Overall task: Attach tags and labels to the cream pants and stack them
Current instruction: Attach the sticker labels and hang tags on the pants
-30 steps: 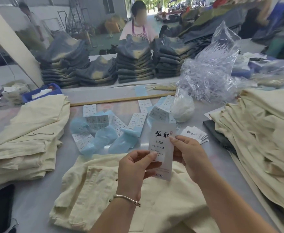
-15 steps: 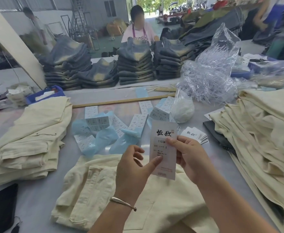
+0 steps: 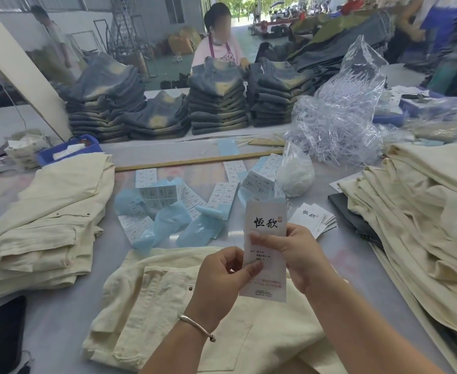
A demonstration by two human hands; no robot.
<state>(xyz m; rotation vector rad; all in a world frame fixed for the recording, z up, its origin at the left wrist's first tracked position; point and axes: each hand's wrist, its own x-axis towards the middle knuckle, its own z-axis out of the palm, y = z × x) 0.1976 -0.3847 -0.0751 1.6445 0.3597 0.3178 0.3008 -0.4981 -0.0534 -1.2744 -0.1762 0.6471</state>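
Your left hand (image 3: 222, 273) and right hand (image 3: 292, 252) pinch the tag (image 3: 265, 225), thumbs hiding its middle print; pants (image 3: 146, 306) lie underneath.

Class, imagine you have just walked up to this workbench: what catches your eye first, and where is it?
First, the white hang tag with bold black characters, held up in the centre by the left hand and right hand, above cream pants spread on the table. Next, the tall heap of cream pants on the right, and the blue-backed label sheets scattered just beyond the tag.
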